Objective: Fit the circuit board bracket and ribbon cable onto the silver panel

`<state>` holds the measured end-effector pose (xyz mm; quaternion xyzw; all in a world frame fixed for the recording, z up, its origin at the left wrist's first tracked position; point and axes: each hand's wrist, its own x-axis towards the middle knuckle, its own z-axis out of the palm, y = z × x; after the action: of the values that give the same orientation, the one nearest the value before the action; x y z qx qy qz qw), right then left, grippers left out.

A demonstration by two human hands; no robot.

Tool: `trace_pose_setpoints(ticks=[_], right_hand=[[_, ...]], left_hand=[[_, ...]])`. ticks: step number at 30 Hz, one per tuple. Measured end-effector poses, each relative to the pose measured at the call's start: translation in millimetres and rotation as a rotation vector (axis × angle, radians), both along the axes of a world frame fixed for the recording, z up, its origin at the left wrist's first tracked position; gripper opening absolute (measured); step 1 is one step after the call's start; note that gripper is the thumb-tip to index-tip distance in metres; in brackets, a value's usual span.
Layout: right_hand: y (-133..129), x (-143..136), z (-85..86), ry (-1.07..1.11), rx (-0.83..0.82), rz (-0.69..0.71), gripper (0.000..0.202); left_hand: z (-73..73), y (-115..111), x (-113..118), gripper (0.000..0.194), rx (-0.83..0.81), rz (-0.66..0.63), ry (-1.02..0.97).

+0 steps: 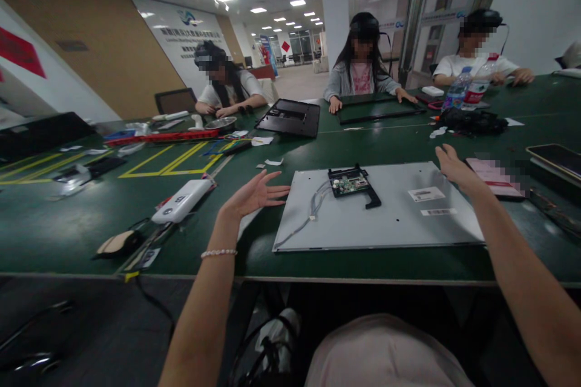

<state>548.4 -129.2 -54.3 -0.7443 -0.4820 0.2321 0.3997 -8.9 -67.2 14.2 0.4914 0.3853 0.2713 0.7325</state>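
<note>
A flat silver-grey display panel (390, 225) lies back side up on the table in front of me. On its upper part sits a small green circuit board (349, 184) in a black plastic bracket (373, 196). Grey cables (303, 224) run from the board to the panel's lower left corner. My left hand (254, 195) is open at the panel's left edge, fingers spread, with their tips close to the edge; contact is unclear. By the upper right corner, my right hand (455, 168) is open with fingers extended, holding nothing visible.
The green table (290, 266) also bears a white power bank (182, 201), a computer mouse (118, 243), a black plastic cover (290, 118), a pink item (492, 178), phones (556, 160) and bottles (458, 89). Across it sit three people, one with hands on a black frame (384, 116).
</note>
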Motion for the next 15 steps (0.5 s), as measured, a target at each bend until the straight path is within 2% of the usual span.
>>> trace_pose_setpoints(ticks=[6,15], right_hand=[[-1.6,-3.4,7.9,-0.035,-0.018,-0.081,0.086],[0.6,-0.5,1.4,-0.125,-0.044,-0.061,0.087]], left_hand=[[-2.2,-1.0,4.3,0.076,0.044,-0.039,-0.008],[0.1,-7.1,16.2,0.081,0.073,-0.077,-0.010]])
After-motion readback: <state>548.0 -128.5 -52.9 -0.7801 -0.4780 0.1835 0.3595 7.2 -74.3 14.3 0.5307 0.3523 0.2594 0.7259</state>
